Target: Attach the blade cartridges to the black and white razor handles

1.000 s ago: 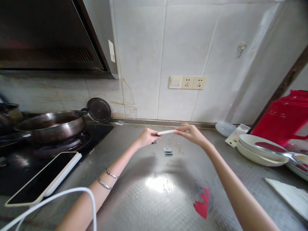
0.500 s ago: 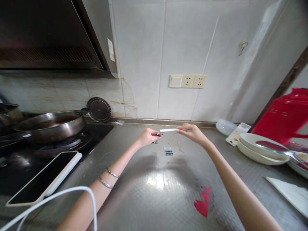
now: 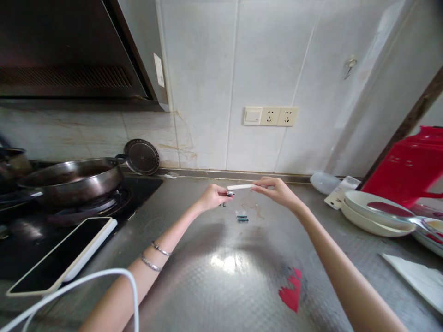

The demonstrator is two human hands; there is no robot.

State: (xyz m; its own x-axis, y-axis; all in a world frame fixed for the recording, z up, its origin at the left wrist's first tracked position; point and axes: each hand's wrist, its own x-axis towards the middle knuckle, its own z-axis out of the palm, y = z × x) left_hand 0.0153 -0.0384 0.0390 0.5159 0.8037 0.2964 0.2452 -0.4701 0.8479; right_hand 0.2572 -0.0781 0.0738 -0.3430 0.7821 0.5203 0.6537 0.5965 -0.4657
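Stick (image 3: 238, 187), slim and white, is held at one end by the right hand (image 3: 277, 191), its long axis sideways between both hands. Its other tip lies by the left hand (image 3: 212, 198), where a small dark piece (image 3: 230, 193) is pinched; contact is unclear. The pan (image 3: 74, 184) is shadowed inside, its contents unclear.

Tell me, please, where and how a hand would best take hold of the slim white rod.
I would pinch the white rod at its bare middle, coming from above, with fingertips on its near and far sides. It is narrow, straight and nearly level, and that stretch lies exposed between the left hand and the right hand, which grips its right end.
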